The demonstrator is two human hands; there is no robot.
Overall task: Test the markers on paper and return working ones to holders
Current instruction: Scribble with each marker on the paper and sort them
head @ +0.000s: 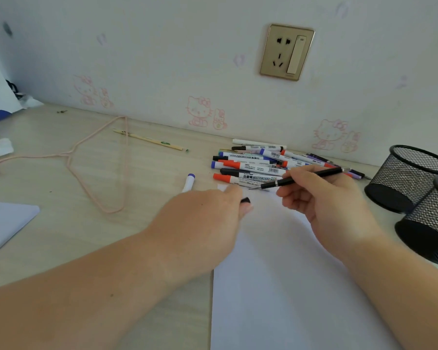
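A white sheet of paper [288, 286] lies on the desk in front of me. My right hand [321, 200] holds a slim black pen [311, 176] just above the paper's far edge, with its uncapped tip pointing left. My left hand [208, 218] rests at the paper's left corner and pinches a small black cap [245, 200]. A pile of several whiteboard markers [250, 164] with red, blue and black caps lies behind both hands by the wall. One blue-capped marker [189, 182] lies apart, just beyond my left hand. Two black mesh holders [410, 173] [433, 228] stand at the right.
A pink wire hanger [86, 162] and a wooden pencil [149, 140] lie on the desk to the left. Another white sheet [3, 223] lies at the left edge. A wall socket [286, 52] is above the marker pile.
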